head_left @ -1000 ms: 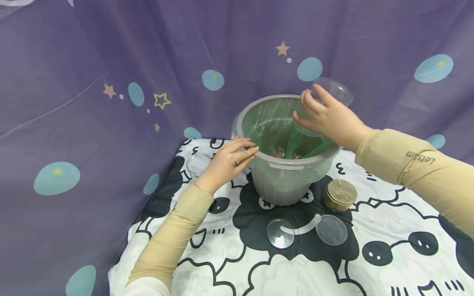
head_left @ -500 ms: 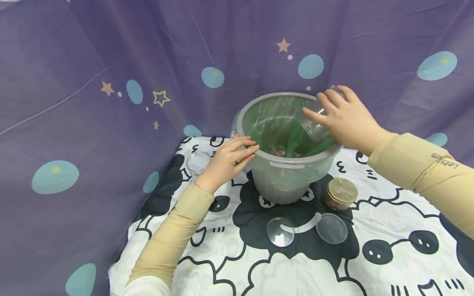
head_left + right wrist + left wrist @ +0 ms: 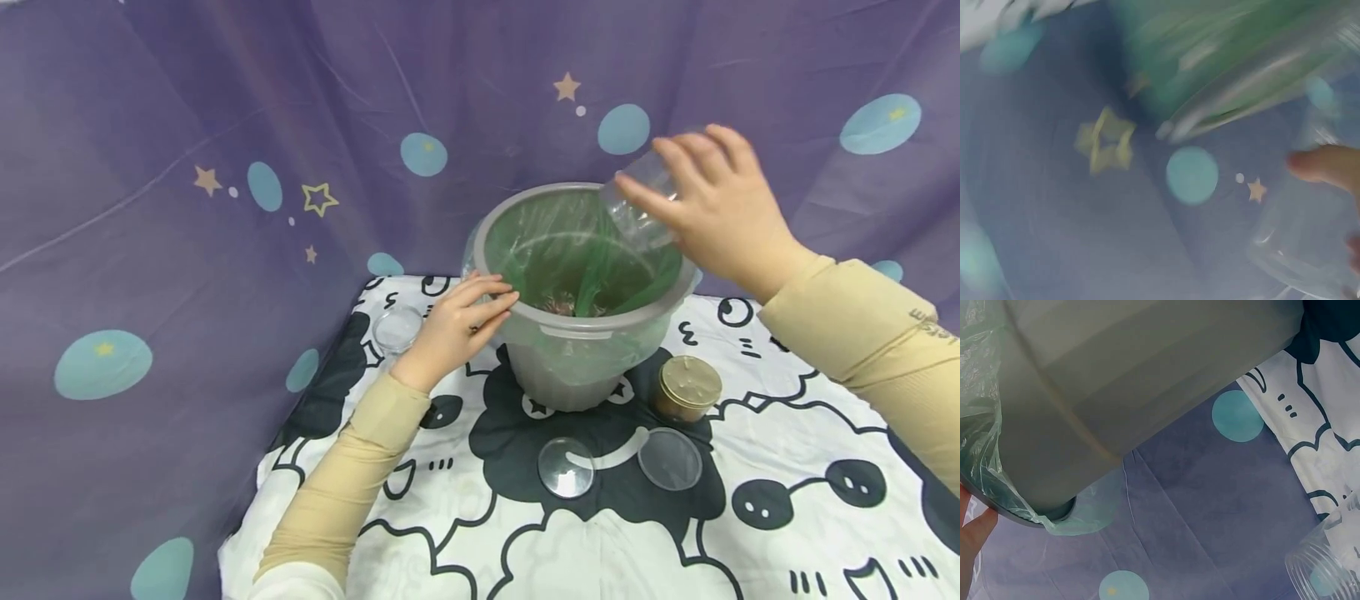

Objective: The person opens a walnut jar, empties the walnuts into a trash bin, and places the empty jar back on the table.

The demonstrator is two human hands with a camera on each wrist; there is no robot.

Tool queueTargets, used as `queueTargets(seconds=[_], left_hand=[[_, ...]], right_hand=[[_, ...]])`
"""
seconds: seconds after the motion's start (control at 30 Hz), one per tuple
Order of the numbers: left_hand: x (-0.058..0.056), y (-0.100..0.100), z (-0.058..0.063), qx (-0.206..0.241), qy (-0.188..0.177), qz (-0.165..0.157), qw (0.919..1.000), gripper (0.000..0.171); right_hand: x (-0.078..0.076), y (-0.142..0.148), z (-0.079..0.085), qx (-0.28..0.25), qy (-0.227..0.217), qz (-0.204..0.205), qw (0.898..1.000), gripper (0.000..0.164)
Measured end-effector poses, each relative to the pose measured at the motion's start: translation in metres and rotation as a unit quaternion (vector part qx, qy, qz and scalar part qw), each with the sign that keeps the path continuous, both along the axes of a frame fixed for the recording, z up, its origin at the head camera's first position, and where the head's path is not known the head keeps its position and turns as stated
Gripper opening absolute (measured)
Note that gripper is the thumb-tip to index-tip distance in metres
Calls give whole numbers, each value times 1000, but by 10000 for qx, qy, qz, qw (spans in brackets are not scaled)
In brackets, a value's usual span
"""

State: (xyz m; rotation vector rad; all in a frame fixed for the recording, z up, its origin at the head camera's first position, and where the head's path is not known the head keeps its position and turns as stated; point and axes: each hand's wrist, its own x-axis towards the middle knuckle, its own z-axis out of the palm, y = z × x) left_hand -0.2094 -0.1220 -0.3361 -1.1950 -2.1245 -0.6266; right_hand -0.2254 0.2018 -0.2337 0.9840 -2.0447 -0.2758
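A grey trash can [image 3: 558,375] stands on the cloth, lined with a translucent green bag [image 3: 555,221] folded over its rim. My left hand [image 3: 456,321] holds the near left side of that rim; its fingers [image 3: 979,531] show at the edge in the left wrist view. Above the can's right side, my right hand [image 3: 727,204] grips a clear plastic jar [image 3: 641,204], tilted with one end toward the can. In the right wrist view the jar [image 3: 1297,237] is blurred and see-through; I make out no contents. Some pinkish bits [image 3: 561,305] lie inside the bag.
Right of the can stands a jar with a gold lid [image 3: 688,387]. Two clear round discs [image 3: 566,468] lie in front, on the black-and-white patterned cloth [image 3: 600,558]. Another clear jar [image 3: 397,327] is left, behind my left arm. A purple curtain [image 3: 300,108] hangs close behind.
My right hand turned the clear jar over at the can's right edge, then lifted it up above the rim. The left hand stays at the rim.
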Motion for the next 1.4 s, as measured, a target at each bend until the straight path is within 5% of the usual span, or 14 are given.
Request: queueTargets(seconds=[0.17,0.53,0.67,0.77,1.07,1.2,1.4], left_hand=[[1,-1,-1,41,28,12,10000,27],[-1,-1,1,67,29,-4,10000,26],[-1,-1,1,92,41,-25,9999,26],[-2,1,2,70,40,-29,10000,27],[0,-1,-2,30,-18,53,10000,27],[-1,0,-3,71,-21,29,10000,27],[-2,0,-4,76,-15,41,10000,26]], right_hand=[[-3,-5,-3,1749,48,-150,9845,85],[-4,-4,-2,1780,125,-199,9838,82],[-5,1,-4,874,-360,-14,9955,78],[-4,7,-7,-120,-957,46,9953,79],[1,26,-27,-1835,-1526,-15,9711,89],[7,33,-34,-2544,-1776,-156,9505,91],[16,37,-47,-3282,-1688,251,9291,92]])
